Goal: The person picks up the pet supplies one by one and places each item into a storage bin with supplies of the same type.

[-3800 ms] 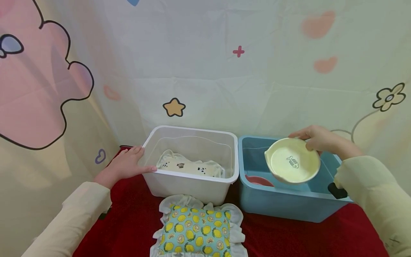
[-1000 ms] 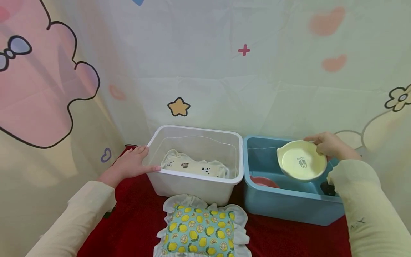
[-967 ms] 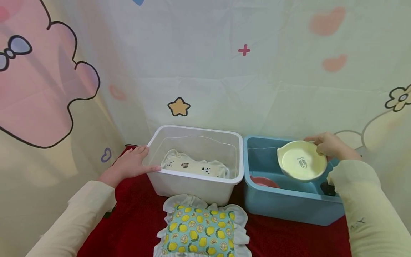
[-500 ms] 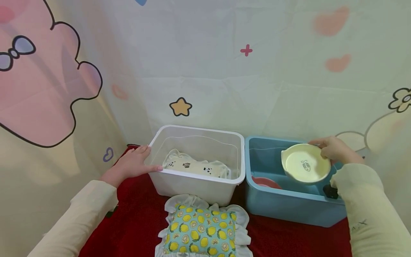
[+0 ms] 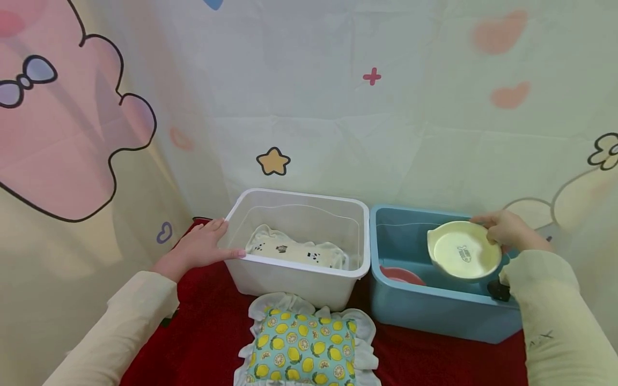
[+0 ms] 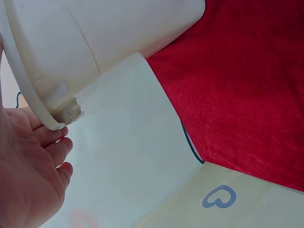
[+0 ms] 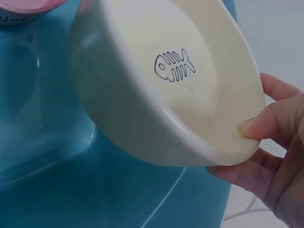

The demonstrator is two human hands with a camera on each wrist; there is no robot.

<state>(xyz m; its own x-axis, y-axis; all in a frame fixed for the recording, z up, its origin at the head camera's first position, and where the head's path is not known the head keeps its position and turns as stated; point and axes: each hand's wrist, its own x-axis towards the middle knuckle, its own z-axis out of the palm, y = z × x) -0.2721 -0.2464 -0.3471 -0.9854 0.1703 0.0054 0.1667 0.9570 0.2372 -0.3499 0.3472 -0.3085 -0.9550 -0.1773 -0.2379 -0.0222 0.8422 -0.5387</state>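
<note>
Pink dish [image 5: 403,275] in blue bin [image 5: 441,313], cream bowl [image 5: 462,250] held, frilled cushion [image 5: 304,346] outside

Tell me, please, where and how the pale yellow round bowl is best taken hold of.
Probably pinch the pale yellow round bowl at its right rim, from the right, as the right grip does, thumb inside, fingers outside: the raised wall offers an edge, and the tilt exposes it.
</note>
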